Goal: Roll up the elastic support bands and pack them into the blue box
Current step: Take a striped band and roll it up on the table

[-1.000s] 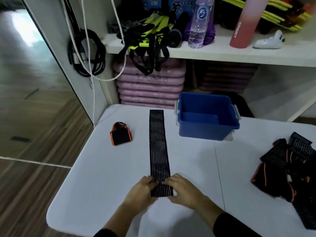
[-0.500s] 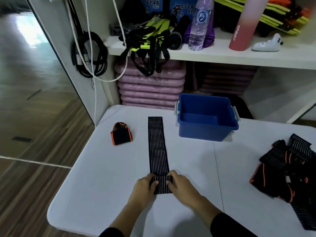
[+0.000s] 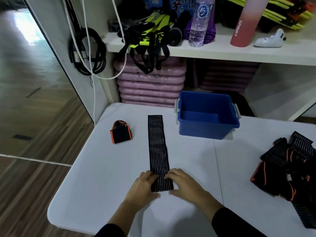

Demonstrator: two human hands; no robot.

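1. The striped elastic band (image 3: 158, 147) lies flat on the white table (image 3: 102, 185), left of the blue box (image 3: 205, 130). Its long axis runs straight from the person toward the shelf side, and its far end sits just beside the box's left wall without touching it.
2. The end furthest from the box is turned over onto the strip, so there's a short doubled bit there. Can't tell how many turns are in it, since the hands cover both sides.
3. The left hand (image 3: 142, 187) and right hand (image 3: 183, 183) each pinch that doubled end, one per side. The fingers are curled onto the top and the thumbs are tucked at the edge away from the box. It's a narrow grip, with the hands close together and only the band between them.
4. A small folded band with orange trim (image 3: 121, 133) sits further left of the box, well apart from the strip.
5. A loose pile of bands (image 3: 289, 168) sits right of the box and is cut off by the frame edge, so it's hard to count.
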